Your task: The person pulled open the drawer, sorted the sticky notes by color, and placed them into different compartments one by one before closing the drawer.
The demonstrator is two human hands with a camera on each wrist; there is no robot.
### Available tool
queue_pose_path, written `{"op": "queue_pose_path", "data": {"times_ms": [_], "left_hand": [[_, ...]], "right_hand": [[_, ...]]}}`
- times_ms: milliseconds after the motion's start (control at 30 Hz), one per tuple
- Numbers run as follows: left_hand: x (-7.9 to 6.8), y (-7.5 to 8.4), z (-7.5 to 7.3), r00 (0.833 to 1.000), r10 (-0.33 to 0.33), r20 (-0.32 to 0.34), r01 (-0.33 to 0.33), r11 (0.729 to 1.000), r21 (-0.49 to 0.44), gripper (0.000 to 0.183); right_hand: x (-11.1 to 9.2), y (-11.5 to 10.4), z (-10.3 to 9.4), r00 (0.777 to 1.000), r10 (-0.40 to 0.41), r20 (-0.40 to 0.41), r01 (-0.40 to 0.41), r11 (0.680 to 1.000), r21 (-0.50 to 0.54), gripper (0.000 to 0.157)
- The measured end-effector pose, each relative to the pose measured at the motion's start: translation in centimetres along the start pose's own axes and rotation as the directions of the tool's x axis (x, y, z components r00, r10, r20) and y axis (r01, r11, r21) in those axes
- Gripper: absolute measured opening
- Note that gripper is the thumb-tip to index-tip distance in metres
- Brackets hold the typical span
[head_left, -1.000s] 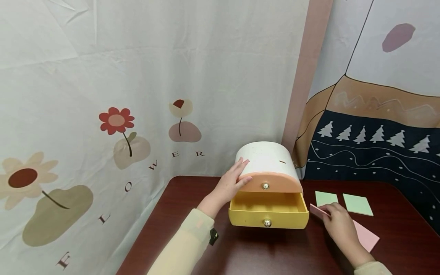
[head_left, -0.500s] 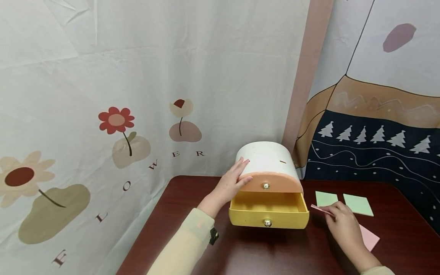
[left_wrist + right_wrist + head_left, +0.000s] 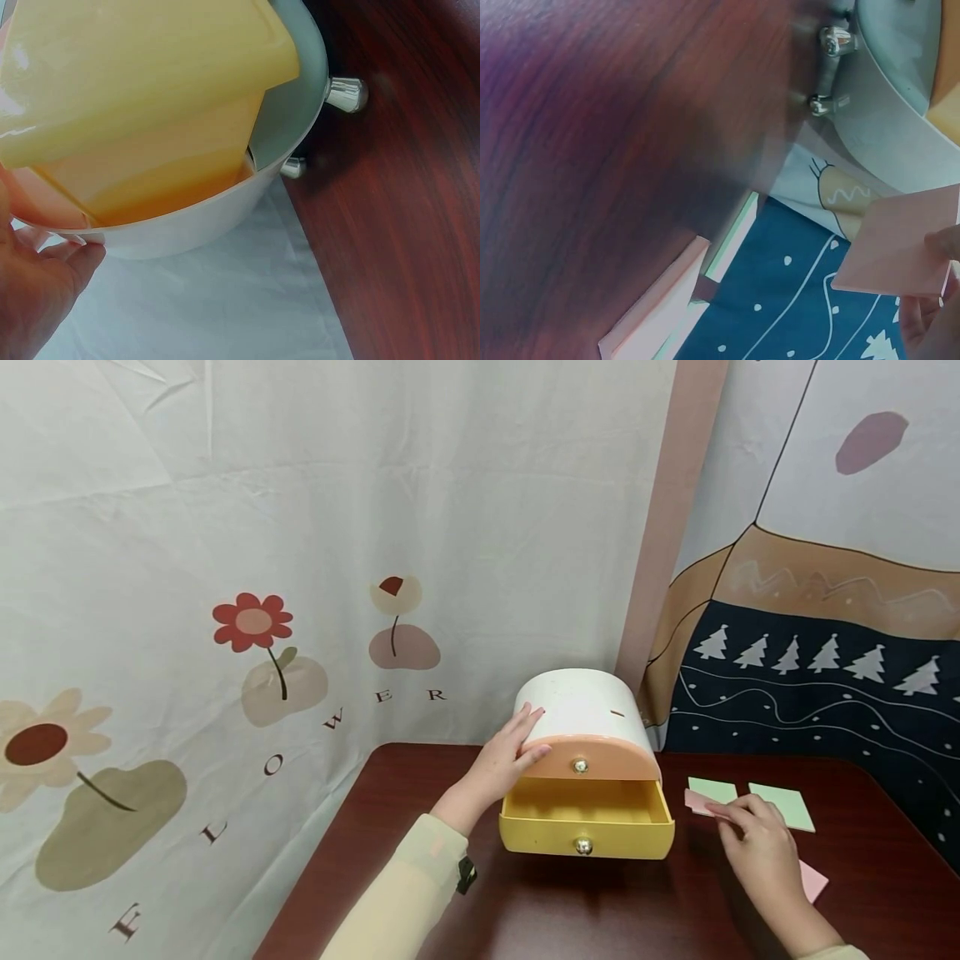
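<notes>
A white, round-topped mini drawer cabinet stands on the table. Its orange upper drawer is pushed in, while the yellow lower drawer is pulled out with a bare interior. My left hand rests on the cabinet's left side, fingers extended along the white shell and thumb across the orange front. To the right of the yellow drawer, my right hand pinches a pink sticky note pad by one edge, held above the table. Another pink sticky note pad lies partly hidden behind the right forearm.
Two light green sticky note pads, a left one and a right one, lie at the table's back right. Printed curtains hang behind the dark red wooden table. Short metallic feet support the cabinet.
My right hand has shifted slightly right, and the pink pad has turned in its fingers, its face now overlapping the left green pad. The left hand and cabinet have stayed put.
</notes>
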State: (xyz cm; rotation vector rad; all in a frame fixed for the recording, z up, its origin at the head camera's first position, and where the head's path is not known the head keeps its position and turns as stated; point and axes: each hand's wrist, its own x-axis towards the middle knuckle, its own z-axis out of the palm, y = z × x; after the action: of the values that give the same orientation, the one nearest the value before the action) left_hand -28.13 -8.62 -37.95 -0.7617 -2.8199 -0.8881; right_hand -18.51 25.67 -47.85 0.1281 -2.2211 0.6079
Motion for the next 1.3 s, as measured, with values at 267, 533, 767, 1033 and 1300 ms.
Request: {"op": "queue_pose_path", "data": {"times_ms": [267, 533, 767, 1033, 1300], "left_hand": [[-0.1, 0.0, -0.1, 1.000, -0.001, 0.005, 0.001, 1.000, 0.000, 0.065], [-0.1, 0.1, -0.1, 1.000, 0.003, -0.001, -0.003, 1.000, 0.000, 0.065], [-0.1, 0.1, 0.0, 1.000, 0.005, -0.006, -0.005, 1.000, -0.001, 0.065], [-0.2, 0.2, 0.0, 1.000, 0.003, -0.003, -0.003, 1.000, -0.007, 0.066], [-0.1, 0.1, -0.1, 1.000, 0.003, -0.004, -0.003, 1.000, -0.007, 0.066]], "right_hand": [[0.3, -0.8, -0.6, 0.999, 0.016, -0.052, -0.014, 0.999, 0.033, 0.026], [0.8, -1.6, -1.1, 0.993, -0.019, -0.113, 0.027, 0.997, 0.075, 0.028], [1.0, -2.4, -1.6, 0.989, -0.041, -0.141, 0.060, 0.990, 0.129, 0.024], [1.3, -4.1, -2.6, 0.991, -0.080, -0.108, 0.103, 0.968, 0.230, 0.021], [1.3, -5.1, -3.0, 0.987, -0.106, -0.118, 0.134, 0.955, 0.264, 0.013]]}}
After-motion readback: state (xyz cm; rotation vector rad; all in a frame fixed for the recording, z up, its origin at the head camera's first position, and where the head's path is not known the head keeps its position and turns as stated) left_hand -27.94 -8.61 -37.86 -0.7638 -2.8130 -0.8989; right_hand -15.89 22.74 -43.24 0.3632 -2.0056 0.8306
